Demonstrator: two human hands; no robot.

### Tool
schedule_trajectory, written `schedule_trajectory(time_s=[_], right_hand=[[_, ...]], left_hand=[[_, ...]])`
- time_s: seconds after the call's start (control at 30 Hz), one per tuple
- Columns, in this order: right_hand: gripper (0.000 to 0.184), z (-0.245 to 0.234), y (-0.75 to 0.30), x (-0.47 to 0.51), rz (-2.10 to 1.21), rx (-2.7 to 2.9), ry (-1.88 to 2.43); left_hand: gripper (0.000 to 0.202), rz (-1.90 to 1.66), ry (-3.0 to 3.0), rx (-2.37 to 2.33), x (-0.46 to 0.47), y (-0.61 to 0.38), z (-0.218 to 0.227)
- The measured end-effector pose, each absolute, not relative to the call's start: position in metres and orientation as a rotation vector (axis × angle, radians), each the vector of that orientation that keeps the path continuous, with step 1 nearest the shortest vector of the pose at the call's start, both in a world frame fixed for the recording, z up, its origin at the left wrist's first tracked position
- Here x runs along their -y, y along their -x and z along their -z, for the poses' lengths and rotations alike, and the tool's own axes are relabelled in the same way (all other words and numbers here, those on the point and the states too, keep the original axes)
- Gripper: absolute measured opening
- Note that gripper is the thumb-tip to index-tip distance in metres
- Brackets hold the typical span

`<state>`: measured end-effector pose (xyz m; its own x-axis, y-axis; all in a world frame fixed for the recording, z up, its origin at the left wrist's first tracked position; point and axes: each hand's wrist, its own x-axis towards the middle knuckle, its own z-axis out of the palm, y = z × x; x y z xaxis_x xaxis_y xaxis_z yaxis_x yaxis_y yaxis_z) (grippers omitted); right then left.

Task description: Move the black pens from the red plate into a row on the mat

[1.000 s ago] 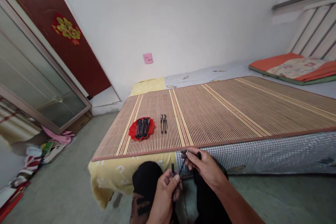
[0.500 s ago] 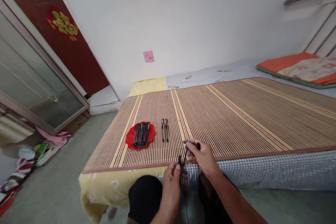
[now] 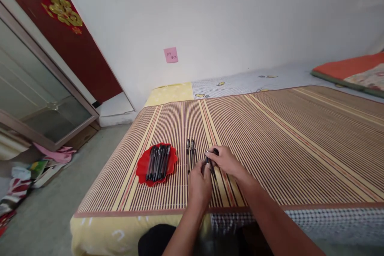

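My left hand (image 3: pixel 199 184) is closed, its fingertips pinched at a dark slim pen (image 3: pixel 213 171) just above the striped mat. Opposite it, my right hand (image 3: pixel 225 161) is also closed on the pen, and a rounded black end (image 3: pixel 216 151) pokes out above its fingers. The fingers cover much of what lies between them, so I cannot tell whether the pen is in one piece. Left of my hands, two capped black pens (image 3: pixel 191 152) lie side by side on the mat. Several more black pens (image 3: pixel 158 163) rest in a red scalloped dish (image 3: pixel 141 167).
A striped bamboo mat (image 3: pixel 270 144) covers the bed, whose front edge (image 3: pixel 144 213) runs close to my knees. A folded orange pad (image 3: pixel 345 70) lies at the far right. A pink note (image 3: pixel 171 55) is stuck on the wall. Clothes (image 3: pixel 21 184) are piled at the left.
Both hands have moved forward and up from the bed's front edge to over the mat, near the two pens. They are closer together. The camera view has shifted slightly.
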<state>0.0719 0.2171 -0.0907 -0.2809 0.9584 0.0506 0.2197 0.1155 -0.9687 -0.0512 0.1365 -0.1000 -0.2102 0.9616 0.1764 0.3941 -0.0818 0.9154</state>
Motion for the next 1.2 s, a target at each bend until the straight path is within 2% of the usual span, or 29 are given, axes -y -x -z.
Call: schedule_trajectory(time_s=[0.17,0.33,0.5,0.67,0.83,1.2], right_hand=[[0.025,0.108,-0.065,-0.260,-1.292,1.652,1.264],[0.019,0.125,-0.063,-0.275,-1.389,1.656,1.315],[0.021,0.136,-0.054,-0.285,-1.277,1.691,1.395],[0.020,0.137,-0.037,-0.294,-1.117,1.736,1.499],[0.008,0.136,-0.035,-0.289,-1.024,1.704,1.506],[0.010,0.132,-0.038,-0.266,-1.279,1.552,1.437]], left_hand=[[0.024,-1.466,-1.608,-1.857,-0.140,0.077,0.111],[0.019,-1.460,-1.795,-1.838,-0.138,0.089,0.118],[0.019,-1.514,-1.810,-1.885,-0.144,0.096,0.119],[0.023,-1.391,-1.976,-1.868,-0.144,0.093,0.128],[0.026,-1.317,-2.046,-1.847,-0.145,0.090,0.133],[0.030,-1.114,-2.253,-1.731,-0.144,0.085,0.136]])
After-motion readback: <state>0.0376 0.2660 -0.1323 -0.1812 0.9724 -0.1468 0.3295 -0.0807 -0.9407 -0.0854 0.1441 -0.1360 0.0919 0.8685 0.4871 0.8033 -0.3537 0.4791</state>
